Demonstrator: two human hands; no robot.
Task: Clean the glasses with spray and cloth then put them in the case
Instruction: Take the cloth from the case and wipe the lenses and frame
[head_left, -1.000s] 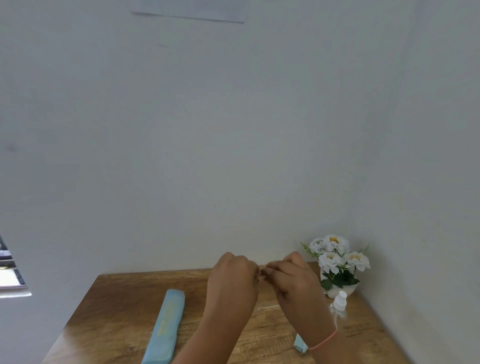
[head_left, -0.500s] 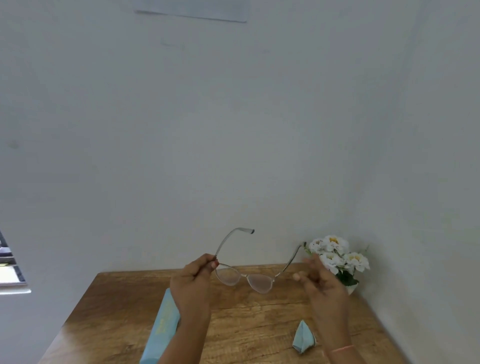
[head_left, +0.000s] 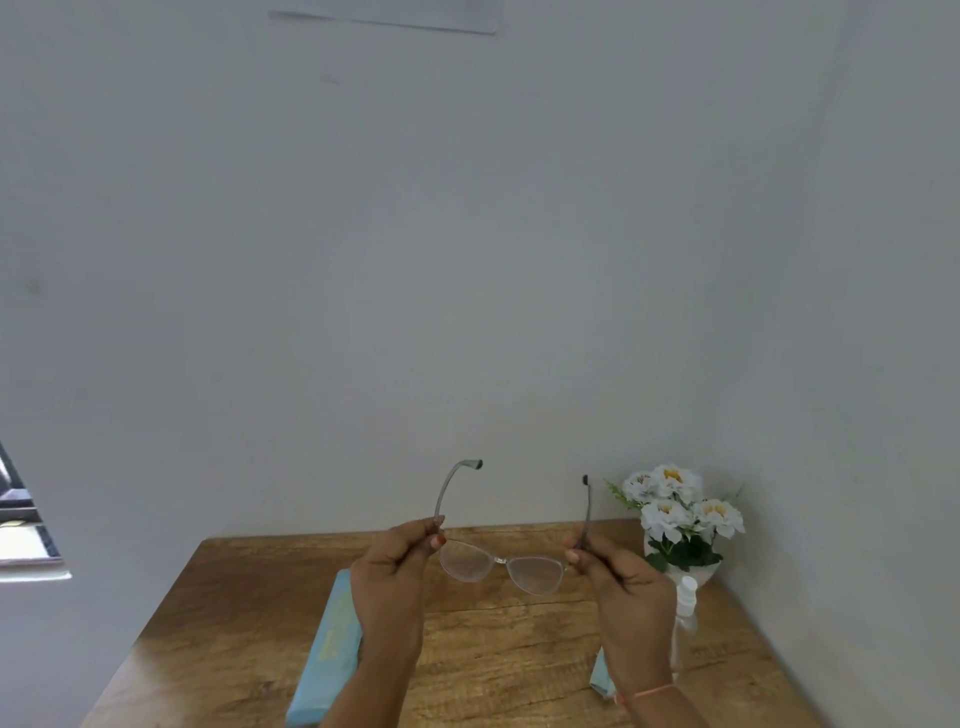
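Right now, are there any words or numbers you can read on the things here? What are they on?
Nothing here can be read for sure.
Blue case: yellowish marks along its top, too blurred to read.
Spray bottle: no label readable.
Glasses: no text visible.
Paper on the wall: looks blank.

I get soft, cool daylight, rather dim on the wall (head_left: 467, 260). The brightest spot is the window (head_left: 23, 540) at the left edge, blown out white. A pale sheen lies on the table (head_left: 156, 639) on that side. Shadows are faint. The wide lens bends lines near the borders. The glasses (head_left: 465, 564) show no motion blur, though fine detail is soft.
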